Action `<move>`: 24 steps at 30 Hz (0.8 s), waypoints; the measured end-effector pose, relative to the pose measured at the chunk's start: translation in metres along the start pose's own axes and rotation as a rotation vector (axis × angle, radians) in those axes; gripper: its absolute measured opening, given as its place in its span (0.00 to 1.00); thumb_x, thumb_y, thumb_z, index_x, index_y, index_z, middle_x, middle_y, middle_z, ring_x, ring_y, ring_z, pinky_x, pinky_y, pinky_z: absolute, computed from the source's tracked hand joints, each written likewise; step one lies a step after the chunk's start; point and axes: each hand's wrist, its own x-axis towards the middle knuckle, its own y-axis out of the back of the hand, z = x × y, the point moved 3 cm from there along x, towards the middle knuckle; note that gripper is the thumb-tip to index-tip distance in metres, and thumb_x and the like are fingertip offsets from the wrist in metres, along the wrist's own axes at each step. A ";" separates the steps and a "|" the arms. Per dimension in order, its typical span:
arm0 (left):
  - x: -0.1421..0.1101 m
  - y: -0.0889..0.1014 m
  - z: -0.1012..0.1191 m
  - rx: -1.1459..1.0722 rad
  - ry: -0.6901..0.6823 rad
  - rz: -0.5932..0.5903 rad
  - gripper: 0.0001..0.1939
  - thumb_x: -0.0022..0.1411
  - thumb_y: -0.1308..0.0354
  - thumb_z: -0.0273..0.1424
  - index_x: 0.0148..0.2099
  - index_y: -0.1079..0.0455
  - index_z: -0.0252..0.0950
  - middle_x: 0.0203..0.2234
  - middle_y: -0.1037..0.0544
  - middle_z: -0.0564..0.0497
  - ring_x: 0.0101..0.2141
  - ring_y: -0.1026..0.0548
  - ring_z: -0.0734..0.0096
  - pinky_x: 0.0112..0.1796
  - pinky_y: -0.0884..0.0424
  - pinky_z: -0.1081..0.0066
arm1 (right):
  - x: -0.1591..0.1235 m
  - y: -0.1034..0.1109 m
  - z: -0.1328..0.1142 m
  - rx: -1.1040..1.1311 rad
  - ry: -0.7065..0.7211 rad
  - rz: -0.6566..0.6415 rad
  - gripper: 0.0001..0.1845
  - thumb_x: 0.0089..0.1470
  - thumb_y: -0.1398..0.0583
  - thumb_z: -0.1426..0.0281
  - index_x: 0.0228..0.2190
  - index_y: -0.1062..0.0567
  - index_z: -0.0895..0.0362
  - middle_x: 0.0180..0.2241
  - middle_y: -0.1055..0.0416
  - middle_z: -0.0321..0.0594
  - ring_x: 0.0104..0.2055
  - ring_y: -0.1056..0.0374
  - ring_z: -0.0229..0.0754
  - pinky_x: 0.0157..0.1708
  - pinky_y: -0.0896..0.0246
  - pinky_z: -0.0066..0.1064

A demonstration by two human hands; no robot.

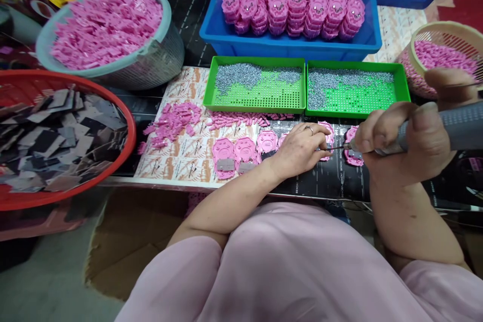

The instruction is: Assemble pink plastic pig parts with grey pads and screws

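My right hand (418, 136) is wrapped around a grey electric screwdriver (466, 126), held nearly level with its bit pointing left. Close to the bit's tip, the bent fingers of my left hand (302, 148) grip a pink plastic casing (326, 131), largely covered by the fingers. Left of that hand, several similar pink casings (223, 150) lie in a row, some with a grey plate (225, 164) in the lower part. Another pink casing (350, 135) lies partly behind my right hand. Where exactly the bit touches is hidden.
Two green trays (254, 107) of small screws stand behind the row, before a blue bin (290, 50) of stacked pink casings. Left are a red basket (130, 136) of grey plates and a grey-green basket (166, 55) of pink pieces. Loose pink pieces (175, 123) lie nearby; a cream basket (418, 43) stands right.
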 end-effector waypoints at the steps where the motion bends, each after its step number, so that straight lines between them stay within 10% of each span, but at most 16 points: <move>1: 0.000 0.000 0.000 -0.009 0.010 -0.007 0.07 0.60 0.35 0.31 0.33 0.30 0.35 0.46 0.23 0.47 0.49 0.27 0.65 0.52 0.35 0.64 | 0.000 0.000 0.000 0.012 0.009 -0.004 0.13 0.53 0.37 0.68 0.41 0.25 0.43 0.14 0.44 0.26 0.11 0.47 0.35 0.09 0.47 0.30; 13: 0.002 0.001 -0.001 -0.066 0.138 -0.181 0.03 0.62 0.38 0.30 0.37 0.28 0.36 0.53 0.26 0.47 0.54 0.29 0.64 0.54 0.36 0.62 | -0.004 -0.002 0.010 -0.019 -0.013 0.013 0.12 0.53 0.37 0.65 0.41 0.26 0.42 0.14 0.45 0.26 0.11 0.48 0.35 0.09 0.48 0.30; 18: 0.001 0.003 -0.002 0.128 0.201 -0.273 0.28 0.58 0.35 0.41 0.57 0.33 0.34 0.60 0.33 0.43 0.58 0.35 0.54 0.56 0.40 0.56 | -0.005 -0.002 0.030 -0.153 0.005 0.033 0.13 0.53 0.36 0.67 0.41 0.26 0.42 0.24 0.33 0.29 0.13 0.43 0.32 0.12 0.45 0.31; 24: 0.001 0.000 -0.002 0.208 0.207 -0.331 0.25 0.61 0.39 0.43 0.55 0.32 0.35 0.59 0.32 0.43 0.58 0.36 0.55 0.56 0.42 0.56 | -0.001 -0.002 0.041 -0.189 0.012 0.027 0.12 0.52 0.35 0.65 0.41 0.26 0.44 0.23 0.34 0.29 0.14 0.42 0.32 0.12 0.45 0.30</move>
